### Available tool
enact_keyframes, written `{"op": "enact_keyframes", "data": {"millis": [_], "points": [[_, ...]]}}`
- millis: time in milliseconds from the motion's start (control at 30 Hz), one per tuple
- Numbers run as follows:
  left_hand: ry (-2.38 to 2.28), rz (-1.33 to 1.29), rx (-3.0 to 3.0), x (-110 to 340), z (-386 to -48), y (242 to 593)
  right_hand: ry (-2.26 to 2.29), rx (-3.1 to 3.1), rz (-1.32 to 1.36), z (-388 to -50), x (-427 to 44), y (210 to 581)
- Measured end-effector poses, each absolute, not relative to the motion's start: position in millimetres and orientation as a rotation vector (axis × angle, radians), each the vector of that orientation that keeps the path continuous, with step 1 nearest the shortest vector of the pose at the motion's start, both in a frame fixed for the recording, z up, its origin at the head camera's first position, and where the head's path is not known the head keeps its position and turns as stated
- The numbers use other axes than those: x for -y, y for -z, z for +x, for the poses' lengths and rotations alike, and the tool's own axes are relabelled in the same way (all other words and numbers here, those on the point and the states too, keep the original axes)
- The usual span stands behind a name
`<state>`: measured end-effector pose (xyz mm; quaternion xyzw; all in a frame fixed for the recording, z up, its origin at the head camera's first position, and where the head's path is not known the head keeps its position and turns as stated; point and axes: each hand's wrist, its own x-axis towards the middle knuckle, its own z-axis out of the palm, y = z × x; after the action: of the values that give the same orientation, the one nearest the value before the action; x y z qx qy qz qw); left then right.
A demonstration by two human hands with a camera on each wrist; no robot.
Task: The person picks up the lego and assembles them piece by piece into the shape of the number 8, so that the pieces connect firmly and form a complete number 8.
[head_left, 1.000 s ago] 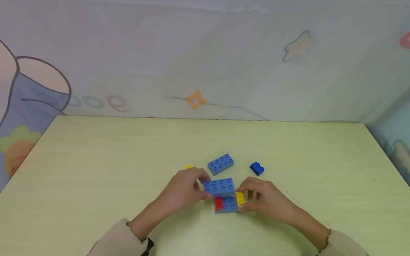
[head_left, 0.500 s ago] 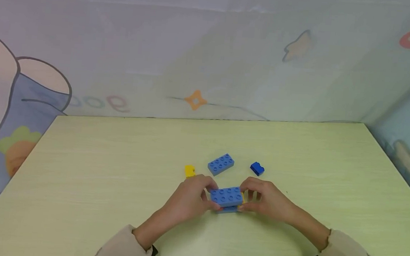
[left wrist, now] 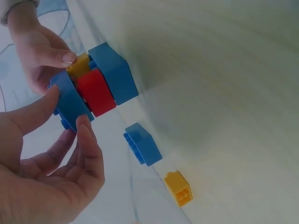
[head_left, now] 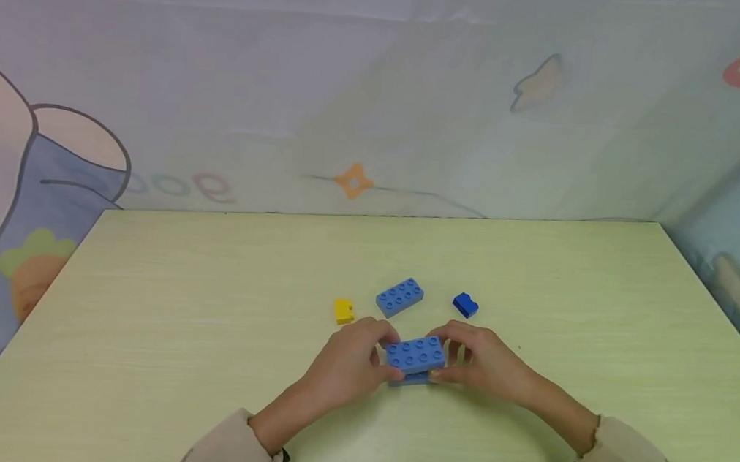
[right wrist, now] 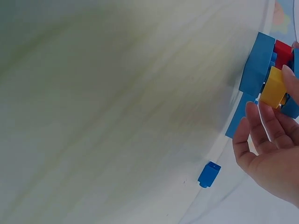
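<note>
My left hand [head_left: 353, 362] pinches a blue eight-stud building brick [head_left: 416, 354] between thumb and fingers. It sits over a red brick [left wrist: 96, 92] and a yellow brick [right wrist: 273, 88], which stand side by side on a lower blue brick [left wrist: 114, 73]. Whether the top brick is seated on them I cannot tell. On the other side, my right hand [head_left: 484, 362] pinches the yellow brick, thumb at the near end. In the head view the top brick hides the red and yellow ones, and just a strip of the lower blue brick shows.
Behind the hands lies a loose blue eight-stud brick [head_left: 400, 297]. A small yellow brick [head_left: 343, 311] is to its left, a small dark blue brick [head_left: 465, 305] to its right. The pale wooden table [head_left: 172, 302] ends at a printed cloth backdrop [head_left: 255, 103].
My left hand has brought the blue brick rightward and slightly nearer, over the red and yellow bricks. The small yellow brick has come into full view. The right hand has stayed put.
</note>
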<state>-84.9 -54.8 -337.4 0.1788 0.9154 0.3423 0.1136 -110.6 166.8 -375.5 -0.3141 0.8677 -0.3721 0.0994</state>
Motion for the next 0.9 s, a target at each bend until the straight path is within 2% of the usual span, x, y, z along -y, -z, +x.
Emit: {"op": "enact_keyframes", "data": {"millis": [667, 900], "points": [[-0.986, 0.583, -2.728, 53.9, -84.5, 340.0, 1.075, -2.578, -0.913, -104.7, -165.7, 371.8], [-0.994, 0.584, -2.721, 54.6, -84.3, 340.9, 1.19, -2.594, -0.959, -100.6, -170.0, 367.3]]}}
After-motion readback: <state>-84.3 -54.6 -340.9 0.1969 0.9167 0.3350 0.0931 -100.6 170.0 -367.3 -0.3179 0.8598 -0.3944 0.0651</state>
